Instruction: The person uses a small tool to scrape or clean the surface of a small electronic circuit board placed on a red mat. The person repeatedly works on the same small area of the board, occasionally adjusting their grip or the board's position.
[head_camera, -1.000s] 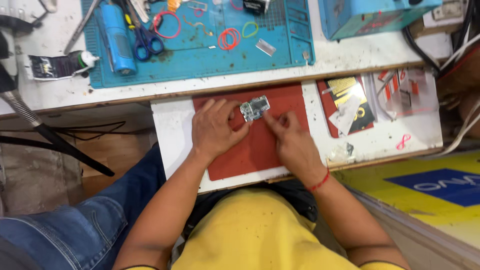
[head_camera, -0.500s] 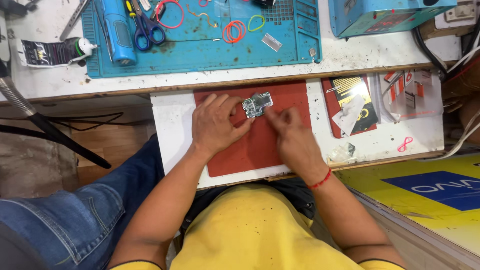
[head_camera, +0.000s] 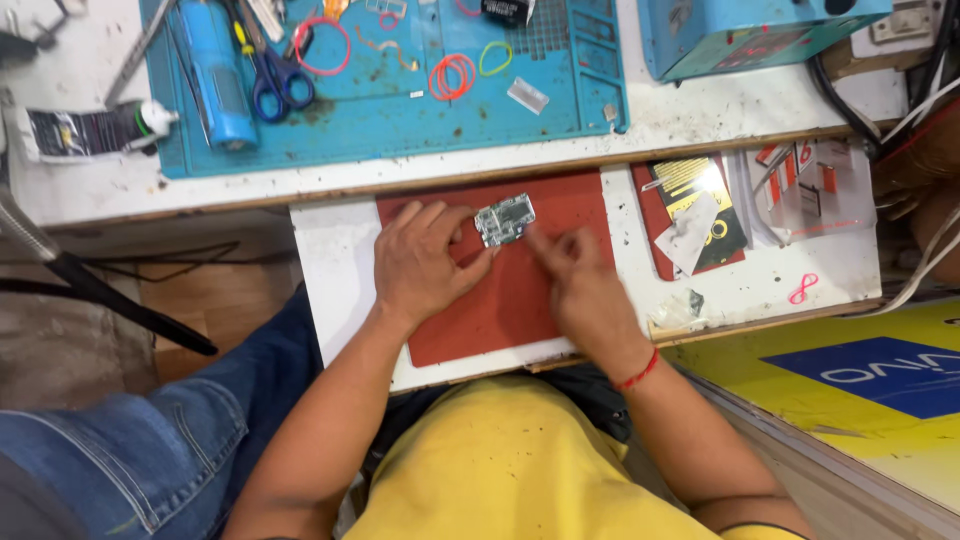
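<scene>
— What's in your grip?

— Your left hand (head_camera: 422, 262) pins a small circuit board (head_camera: 504, 219) by its left edge, fingertips pressed on it. Your right hand (head_camera: 583, 290) sits just right of the board, fingers (head_camera: 545, 245) bunched together; I can't tell whether they pinch anything.

— Where does the board lie?

— Flat on the red mat (head_camera: 500, 300), near its far edge, on the white pull-out table (head_camera: 335, 255).

— And beyond your grip?

— Farther off lies a blue mat (head_camera: 400, 110) with scissors (head_camera: 275, 75) and rubber bands (head_camera: 452, 75). To the right sits a pink band (head_camera: 802, 289).
</scene>
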